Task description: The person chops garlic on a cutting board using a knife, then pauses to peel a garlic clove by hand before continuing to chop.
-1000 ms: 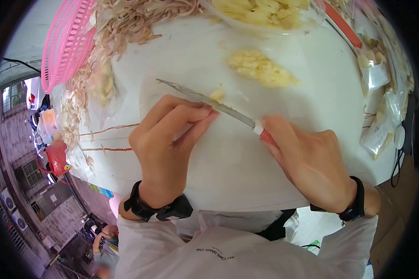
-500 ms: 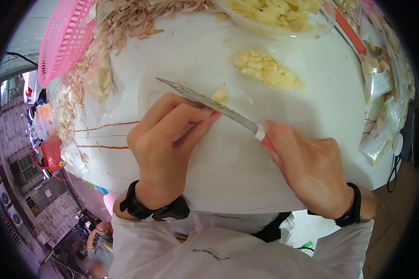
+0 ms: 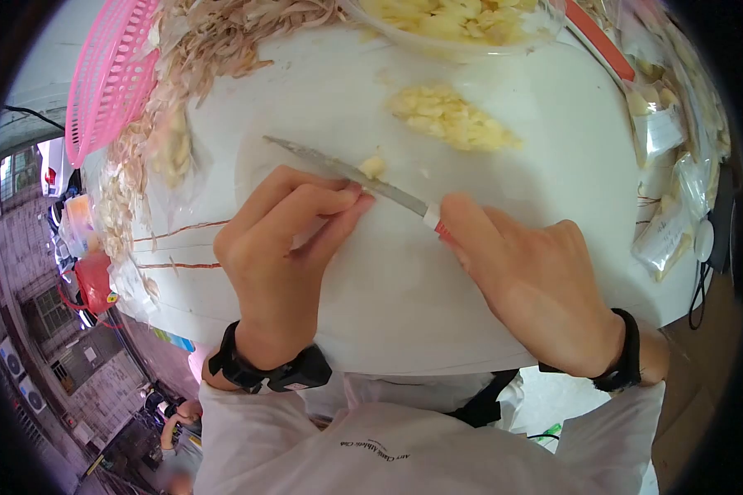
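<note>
My right hand (image 3: 524, 285) is closed around the red-and-white handle of a knife (image 3: 392, 193), its blade slanting up and left over the white table. Against the blade's near side, the fingertips of my left hand (image 3: 285, 231) are pinched together on what appears to be a garlic clove, mostly hidden by the fingers. A pale cut garlic piece (image 3: 373, 167) clings at the blade's far side. Beyond it lies a small heap of chopped garlic (image 3: 454, 118) on the table. Farther back stands a clear bowl (image 3: 437, 45) full of yellowish garlic pieces.
Dry peelings (image 3: 223, 41) pile up at the back left, beside a pink perforated basket (image 3: 107, 78). A plastic bag (image 3: 173, 153) lies near them. More clear bags (image 3: 669, 223) line the right edge, with a red strip (image 3: 600, 40) behind. Another person (image 3: 182, 437) is at lower left.
Both hands and the knife have shifted slightly left in view, as has the table scene. The small garlic piece still sits at the blade's far side.
</note>
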The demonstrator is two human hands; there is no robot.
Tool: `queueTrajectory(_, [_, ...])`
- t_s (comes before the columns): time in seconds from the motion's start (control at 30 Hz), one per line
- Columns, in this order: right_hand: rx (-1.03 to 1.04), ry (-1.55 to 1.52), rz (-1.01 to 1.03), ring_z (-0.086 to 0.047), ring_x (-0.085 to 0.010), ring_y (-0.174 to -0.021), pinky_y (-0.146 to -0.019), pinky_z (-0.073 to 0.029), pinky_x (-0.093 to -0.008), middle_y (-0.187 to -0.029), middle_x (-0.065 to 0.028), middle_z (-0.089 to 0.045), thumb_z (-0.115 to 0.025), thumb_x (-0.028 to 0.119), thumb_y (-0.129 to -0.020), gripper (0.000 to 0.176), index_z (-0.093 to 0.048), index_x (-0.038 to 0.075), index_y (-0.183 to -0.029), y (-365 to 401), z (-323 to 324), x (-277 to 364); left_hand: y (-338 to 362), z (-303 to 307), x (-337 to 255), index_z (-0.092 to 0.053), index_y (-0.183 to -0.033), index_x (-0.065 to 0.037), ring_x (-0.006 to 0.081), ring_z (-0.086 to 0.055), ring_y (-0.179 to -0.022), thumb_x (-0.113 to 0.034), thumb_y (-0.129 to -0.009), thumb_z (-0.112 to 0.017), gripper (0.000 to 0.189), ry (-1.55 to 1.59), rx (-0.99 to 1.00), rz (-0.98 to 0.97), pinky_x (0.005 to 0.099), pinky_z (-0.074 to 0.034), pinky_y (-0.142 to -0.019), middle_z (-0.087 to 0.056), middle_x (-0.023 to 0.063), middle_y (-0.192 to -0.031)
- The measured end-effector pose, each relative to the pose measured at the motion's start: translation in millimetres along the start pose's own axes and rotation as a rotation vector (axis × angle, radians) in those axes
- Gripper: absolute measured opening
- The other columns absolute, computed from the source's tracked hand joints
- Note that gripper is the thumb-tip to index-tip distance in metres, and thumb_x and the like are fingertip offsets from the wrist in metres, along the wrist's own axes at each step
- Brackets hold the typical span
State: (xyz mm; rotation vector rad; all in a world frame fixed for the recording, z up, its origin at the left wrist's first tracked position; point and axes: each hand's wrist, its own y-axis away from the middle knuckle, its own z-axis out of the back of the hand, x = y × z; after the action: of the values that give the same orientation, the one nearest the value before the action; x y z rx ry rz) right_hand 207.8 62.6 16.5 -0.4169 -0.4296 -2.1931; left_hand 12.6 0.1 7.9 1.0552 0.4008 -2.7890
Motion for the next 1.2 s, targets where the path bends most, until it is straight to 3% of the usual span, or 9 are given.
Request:
queueTrajectory(0.07, [-0.003, -0.026, 0.004, -0.058, -0.0265, -0.059, -0.045, -0.041, -0.0371, -0.075, -0.0056, -0.059, -0.063, 0.008, -0.086, 0.021, -0.050, 0.011, -0.103, 2, 1, -2, 0, 0, 0, -0.067, -0.077, 0.004, 0.0142, -0.063, -0.069, 0.008, -0.070, -0.077, 0.013, 0.001, -0.029, 0.047, 0.0240, -0.047, -0.063, -0.067, 0.0074, -0.076])
queueTrajectory(0.27, [-0.024, -0.050, 0.032, -0.059, -0.0262, -0.060, -0.046, -0.042, -0.0362, -0.078, -0.0064, -0.060, -0.065, 0.006, -0.083, 0.024, -0.051, 0.009, -0.103, 5, -1, -2, -1, 3, -3, -0.067, -0.076, 0.004, 0.0145, -0.062, -0.066, 0.007, -0.067, -0.078, 0.015, -0.046, -0.014, 0.067, 0.0233, -0.045, -0.061, -0.065, 0.0069, -0.073])
queueTrajectory(0.43, [-0.042, -0.056, 0.022, -0.060, -0.0252, -0.059, -0.047, -0.044, -0.0358, -0.079, -0.0064, -0.060, -0.065, 0.004, -0.081, 0.027, -0.051, 0.009, -0.104, 5, -2, 1, -1, 4, -4, -0.067, -0.076, 0.004, 0.0152, -0.062, -0.065, 0.007, -0.067, -0.078, 0.015, -0.037, -0.009, 0.074, 0.0235, -0.045, -0.061, -0.065, 0.0072, -0.073])
queueTrajectory(0.7, [-0.035, 0.079, 0.005, -0.056, -0.0225, -0.054, -0.043, -0.041, -0.0349, -0.071, -0.0036, -0.051, -0.057, 0.005, -0.085, 0.019, -0.052, 0.012, -0.103, -2, -4, 9, 0, 1, 1, -0.067, -0.077, 0.003, 0.0151, -0.063, -0.068, 0.008, -0.069, -0.078, 0.014, 0.013, -0.024, 0.040, 0.0242, -0.048, -0.064, -0.066, 0.0077, -0.075])
queueTrajectory(0.83, [-0.017, 0.095, -0.002, -0.057, -0.0223, -0.054, -0.044, -0.042, -0.0350, -0.072, -0.0033, -0.053, -0.057, 0.007, -0.087, 0.017, -0.052, 0.012, -0.103, -2, -4, 8, 0, 1, -2, -0.067, -0.077, 0.004, 0.0148, -0.063, -0.069, 0.007, -0.070, -0.078, 0.013, 0.000, -0.016, 0.063, 0.0236, -0.048, -0.064, -0.067, 0.0079, -0.076])
queueTrajectory(0.9, [0.002, -0.046, -0.027, -0.058, -0.0230, -0.056, -0.045, -0.042, -0.0352, -0.074, -0.0038, -0.057, -0.060, 0.010, -0.088, 0.016, -0.052, 0.011, -0.102, 0, -2, 5, 0, 2, -1, -0.067, -0.077, 0.004, 0.0148, -0.063, -0.069, 0.007, -0.070, -0.078, 0.013, -0.007, -0.013, 0.073, 0.0236, -0.048, -0.065, -0.067, 0.0079, -0.076])
queueTrajectory(0.97, [-0.015, -0.045, -0.007, -0.058, -0.0234, -0.056, -0.046, -0.042, -0.0352, -0.075, -0.0044, -0.058, -0.062, 0.011, -0.089, 0.016, -0.052, 0.010, -0.101, 1, -1, 1, 1, 1, 4, -0.066, -0.079, 0.000, 0.0157, -0.063, -0.066, 0.004, -0.071, -0.079, 0.015, -0.012, -0.019, -0.010, 0.0257, -0.050, -0.058, -0.065, 0.0062, -0.077])
queueTrajectory(1.2, [-0.027, -0.039, 0.040, -0.059, -0.0249, -0.057, -0.047, -0.044, -0.0351, -0.074, -0.0063, -0.059, -0.069, 0.008, -0.085, 0.024, -0.055, 0.009, -0.104, 3, 0, -2, 0, 2, 3, -0.065, -0.076, -0.001, 0.0167, -0.060, -0.062, 0.002, -0.069, -0.080, 0.017, -0.097, -0.024, -0.026, 0.0260, -0.046, -0.054, -0.063, 0.0058, -0.074])
